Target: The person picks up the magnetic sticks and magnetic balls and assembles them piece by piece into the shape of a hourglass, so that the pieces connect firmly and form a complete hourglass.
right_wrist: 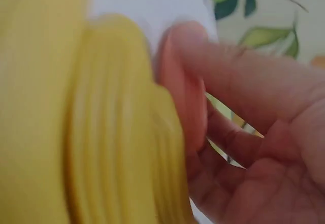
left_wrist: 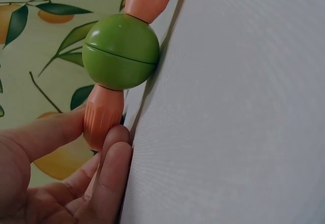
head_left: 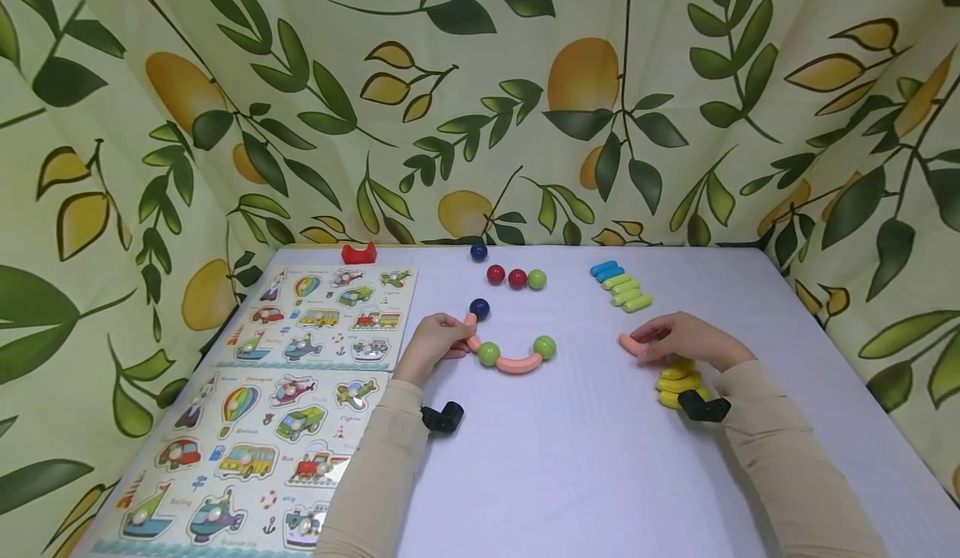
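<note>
My left hand [head_left: 435,345] pinches a pink rod [left_wrist: 103,115] between thumb and fingers. That rod belongs to a chain on the table: a navy ball [head_left: 480,309] at its far end, a green ball [head_left: 488,354], a curved pink rod [head_left: 519,364] and a second green ball [head_left: 544,347]. On the other side, my right hand [head_left: 686,339] holds a loose curved pink rod [head_left: 632,344] by thumb and fingers. Several yellow rods [head_left: 679,384] lie just below that hand, partly hidden by the wrist, and loom large in the right wrist view.
Behind the chain are two red balls [head_left: 517,279], a green ball [head_left: 536,279] and a navy ball [head_left: 478,252]. Blue rods [head_left: 607,267] and lime rods [head_left: 627,291] form a row at back right. Two picture puzzle boards [head_left: 247,412] cover the left side; a red block [head_left: 358,253] sits behind them.
</note>
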Tool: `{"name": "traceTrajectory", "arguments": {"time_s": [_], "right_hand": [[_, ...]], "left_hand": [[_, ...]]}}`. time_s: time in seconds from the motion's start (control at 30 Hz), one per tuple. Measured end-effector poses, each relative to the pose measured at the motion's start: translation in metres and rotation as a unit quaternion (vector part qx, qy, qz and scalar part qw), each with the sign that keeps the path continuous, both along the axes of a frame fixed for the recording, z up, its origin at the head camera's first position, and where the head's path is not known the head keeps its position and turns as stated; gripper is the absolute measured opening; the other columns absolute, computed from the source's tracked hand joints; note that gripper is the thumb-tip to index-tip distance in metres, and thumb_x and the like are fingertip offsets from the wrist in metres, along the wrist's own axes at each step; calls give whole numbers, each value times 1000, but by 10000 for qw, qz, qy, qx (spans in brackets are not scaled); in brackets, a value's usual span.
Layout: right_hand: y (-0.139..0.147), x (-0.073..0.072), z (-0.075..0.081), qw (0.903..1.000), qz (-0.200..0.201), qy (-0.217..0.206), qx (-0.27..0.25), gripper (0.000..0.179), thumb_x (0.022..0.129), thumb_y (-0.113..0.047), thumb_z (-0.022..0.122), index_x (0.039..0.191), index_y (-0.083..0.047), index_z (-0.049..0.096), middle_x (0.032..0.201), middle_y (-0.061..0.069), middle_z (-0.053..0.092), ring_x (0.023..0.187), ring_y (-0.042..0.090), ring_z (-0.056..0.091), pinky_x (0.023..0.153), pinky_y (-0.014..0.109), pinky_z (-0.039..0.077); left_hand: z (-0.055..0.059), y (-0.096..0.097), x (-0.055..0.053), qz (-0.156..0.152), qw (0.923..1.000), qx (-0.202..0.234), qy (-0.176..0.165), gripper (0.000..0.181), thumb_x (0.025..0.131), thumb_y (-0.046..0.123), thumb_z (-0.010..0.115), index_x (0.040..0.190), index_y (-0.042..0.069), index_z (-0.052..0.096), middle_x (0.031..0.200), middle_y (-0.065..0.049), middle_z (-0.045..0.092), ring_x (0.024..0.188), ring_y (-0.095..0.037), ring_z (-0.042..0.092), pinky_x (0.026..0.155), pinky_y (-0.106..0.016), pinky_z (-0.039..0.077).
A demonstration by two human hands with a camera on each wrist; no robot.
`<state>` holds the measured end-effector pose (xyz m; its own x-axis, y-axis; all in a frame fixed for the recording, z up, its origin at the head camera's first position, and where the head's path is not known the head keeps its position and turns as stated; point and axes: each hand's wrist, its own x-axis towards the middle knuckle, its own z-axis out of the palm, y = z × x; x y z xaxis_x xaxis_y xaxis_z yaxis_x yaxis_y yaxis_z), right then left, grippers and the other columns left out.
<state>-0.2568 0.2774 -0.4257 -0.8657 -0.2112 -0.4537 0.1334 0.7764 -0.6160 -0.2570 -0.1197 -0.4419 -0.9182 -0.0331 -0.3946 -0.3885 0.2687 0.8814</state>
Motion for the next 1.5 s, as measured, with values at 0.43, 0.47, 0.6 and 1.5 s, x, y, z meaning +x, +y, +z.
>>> {"name": "traceTrajectory", "arguments": {"time_s": [0.43, 0.47, 0.6, 1.5], "right_hand": [[-45, -8, -3, 9955, 548, 648, 414, 32, 84, -23, 79, 111, -7, 72, 110, 11, 68, 100, 26, 53, 86, 38, 46], [-47, -8, -4, 9959, 553, 644, 327, 32, 84, -24, 79, 110, -6, 72, 108, 9, 68, 99, 25, 53, 86, 36, 45], [-53, -7, -5, 9971, 491, 452, -372, 36, 86, -30, 78, 109, -5, 68, 99, 4, 66, 92, 20, 54, 79, 28, 47], [-87, -4, -17, 9278, -1244, -578, -3468, 54, 100, -10, 56, 147, 8, 37, 125, 10, 62, 94, 1, 67, 92, 23, 57]], "left_hand": [[1, -4, 1, 102, 9996, -252, 44, 27, 89, 24, 73, 108, 5, 69, 83, -5, 70, 68, -9, 64, 62, -17, 56], [1, -4, 0, 112, 9996, -269, 31, 27, 89, 24, 73, 109, 6, 70, 84, -5, 70, 68, -9, 64, 62, -17, 56], [0, -5, -1, 145, 9995, -280, -32, 28, 89, 25, 73, 110, 7, 71, 86, -5, 70, 70, -10, 63, 62, -17, 55], [-3, -5, -1, 170, 9996, -229, 30, 30, 89, 26, 73, 112, 8, 70, 85, -5, 70, 69, -10, 63, 61, -17, 55]]}}
